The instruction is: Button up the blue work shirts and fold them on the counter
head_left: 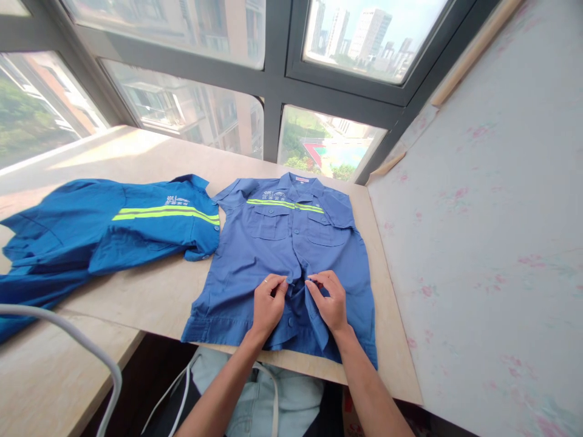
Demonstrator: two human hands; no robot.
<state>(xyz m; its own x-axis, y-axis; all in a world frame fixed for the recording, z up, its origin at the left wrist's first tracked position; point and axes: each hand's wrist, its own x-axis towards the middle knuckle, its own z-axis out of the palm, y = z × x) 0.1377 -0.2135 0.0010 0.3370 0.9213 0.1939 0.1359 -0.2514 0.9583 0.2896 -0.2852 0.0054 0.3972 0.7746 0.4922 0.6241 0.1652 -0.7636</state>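
Shirt (277,255), one of two, has two front edges: the closed left grip (269,303) pinches one, the closed right grip (332,300) another.

Both forearms (228,383) reach forward, left hand (268,303) near right hand (333,301), fingers (279,280) of each pinched together.

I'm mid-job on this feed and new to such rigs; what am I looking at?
No robot here: one camera worn on a person's head looks forward and down at their own work. On the pale tabletop lies a blue work shirt, collar toward the windows, with a darker blue garment to its left. The person's bare left hand pinches one front edge of the shirt at a button; the right hand pinches the opposite edge. Between them the lower front is open.
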